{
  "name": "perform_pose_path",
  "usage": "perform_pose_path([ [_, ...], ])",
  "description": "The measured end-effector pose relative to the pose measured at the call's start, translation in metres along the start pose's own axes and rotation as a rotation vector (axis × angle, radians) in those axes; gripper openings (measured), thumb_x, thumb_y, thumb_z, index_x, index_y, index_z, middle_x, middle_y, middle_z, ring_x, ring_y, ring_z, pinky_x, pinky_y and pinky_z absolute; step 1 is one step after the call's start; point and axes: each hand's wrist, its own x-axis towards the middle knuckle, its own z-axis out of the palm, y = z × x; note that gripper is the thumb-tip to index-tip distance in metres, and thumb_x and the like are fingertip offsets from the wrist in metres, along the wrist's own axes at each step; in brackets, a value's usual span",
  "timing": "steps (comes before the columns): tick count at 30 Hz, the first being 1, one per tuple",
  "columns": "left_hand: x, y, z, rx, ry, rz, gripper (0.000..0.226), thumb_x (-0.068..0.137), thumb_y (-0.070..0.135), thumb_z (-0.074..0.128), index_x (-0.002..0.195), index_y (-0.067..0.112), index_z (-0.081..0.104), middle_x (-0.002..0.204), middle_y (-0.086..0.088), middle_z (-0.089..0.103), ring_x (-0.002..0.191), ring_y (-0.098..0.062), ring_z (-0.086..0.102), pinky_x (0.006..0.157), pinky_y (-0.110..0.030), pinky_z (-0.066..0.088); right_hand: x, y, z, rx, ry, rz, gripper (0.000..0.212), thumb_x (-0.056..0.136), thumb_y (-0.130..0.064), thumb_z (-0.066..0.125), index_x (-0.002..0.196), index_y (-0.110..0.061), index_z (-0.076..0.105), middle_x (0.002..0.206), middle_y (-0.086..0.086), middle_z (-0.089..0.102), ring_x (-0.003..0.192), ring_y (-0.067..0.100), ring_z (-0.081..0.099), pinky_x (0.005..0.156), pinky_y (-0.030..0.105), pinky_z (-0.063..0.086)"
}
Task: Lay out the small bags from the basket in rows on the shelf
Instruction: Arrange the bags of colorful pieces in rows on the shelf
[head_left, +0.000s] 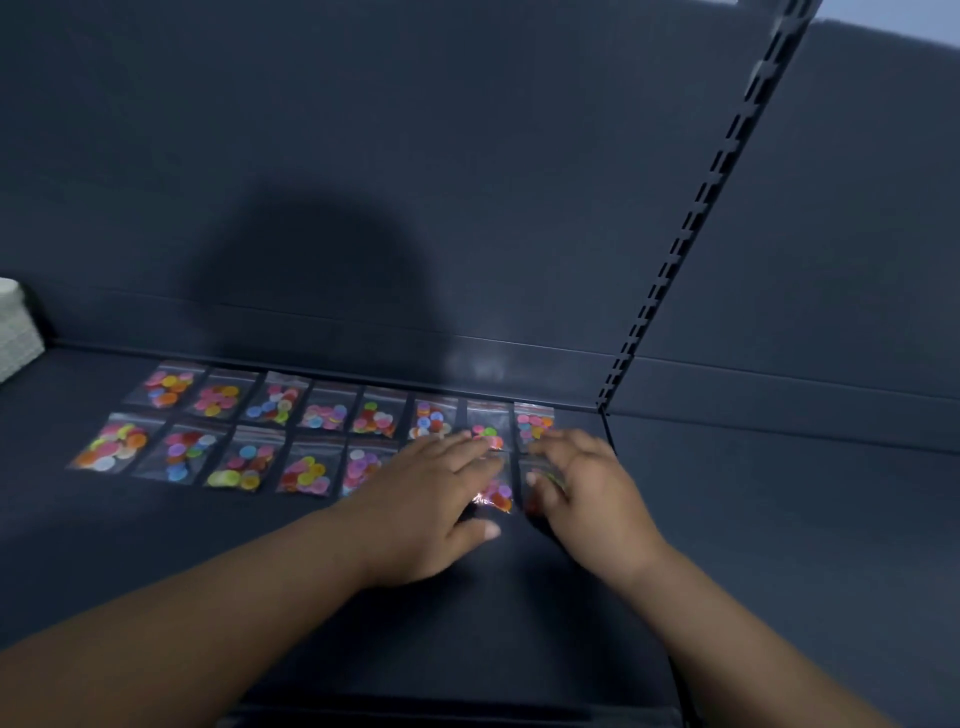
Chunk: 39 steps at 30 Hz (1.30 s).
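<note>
Fingers (470, 452) of the left hand (431, 499) lie spread and nearly flat, palm down, over the near row of small bags (306, 474), their tips reaching the bag with pink and orange discs (497, 493) that shows in the gap between the two hands. They clench nothing; they seem to press or smooth the plastic against the shelf (156, 545). The right hand (582, 483) is blurred, its fingers loosely curved and parted over the last bag at the end nearest the slotted upright (691, 223). Whether it pinches that bag or only rests on it cannot be told.

Two rows of clear zip bags filled with coloured discs run along the shelf from the upright's foot away toward the white basket (18, 332), which sits at the far end of the shelf from the upright. The back row (327, 410) lies just in front of the shelf's rear wall, with its last bag close beside the upright's base. The near row sits just in front of it, bag edges close or touching, so each bag faces up and can be seen singly.

Judging by this, both hands are at the upright end because the near row is being finished there, squaring the final bags with those behind.
</note>
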Motion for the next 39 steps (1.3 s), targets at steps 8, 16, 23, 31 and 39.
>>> perform_pose_path([
  [8,-0.034,-0.06,-0.056,0.216,0.254,-0.127,0.057,0.08,0.045,0.041,0.118,0.008,0.062,0.124,-0.015,0.062,0.113,-0.033,0.06,0.091,-0.047,0.05,0.046,-0.091,0.005,-0.143,0.049,-0.227,0.043,0.085,-0.03,0.063,0.126,-0.018,0.056,0.138,0.006,0.046,0.125,0.029,0.041,0.103,0.039,0.034],
  [16,-0.129,-0.156,-0.107,0.336,0.317,-0.306,0.059,0.08,0.048,0.041,0.12,0.009,0.061,0.121,-0.014,0.063,0.108,-0.031,0.062,0.091,-0.044,0.049,0.09,-0.213,0.041,-0.16,-0.011,-0.398,0.054,0.09,-0.038,0.055,0.139,-0.022,0.041,0.148,0.002,0.033,0.134,0.023,0.028,0.11,0.035,0.023],
  [23,-0.231,-0.258,-0.149,0.262,0.33,-0.453,0.064,0.082,0.053,0.036,0.123,0.01,0.059,0.125,-0.013,0.061,0.111,-0.03,0.06,0.095,-0.041,0.046,0.128,-0.35,0.099,-0.079,-0.038,-0.483,0.052,0.091,-0.041,0.054,0.138,-0.023,0.043,0.147,-0.001,0.035,0.135,0.019,0.027,0.111,0.031,0.022],
  [31,-0.323,-0.364,-0.167,0.175,0.366,-0.56,0.058,0.089,0.048,0.046,0.133,0.011,0.051,0.134,-0.01,0.055,0.119,-0.027,0.054,0.1,-0.037,0.041,0.164,-0.468,0.174,0.03,-0.138,-0.544,0.049,0.086,-0.035,0.058,0.132,-0.019,0.05,0.138,0.001,0.046,0.126,0.024,0.04,0.106,0.036,0.034],
  [39,-0.352,-0.412,-0.149,0.002,0.208,-0.592,0.053,0.094,0.041,0.046,0.143,0.022,0.035,0.144,-0.001,0.042,0.127,-0.019,0.045,0.103,-0.033,0.038,0.177,-0.519,0.202,-0.148,-0.635,-0.53,0.056,0.074,-0.041,0.071,0.123,-0.024,0.05,0.117,0.001,0.052,0.108,0.02,0.054,0.09,0.029,0.047],
])
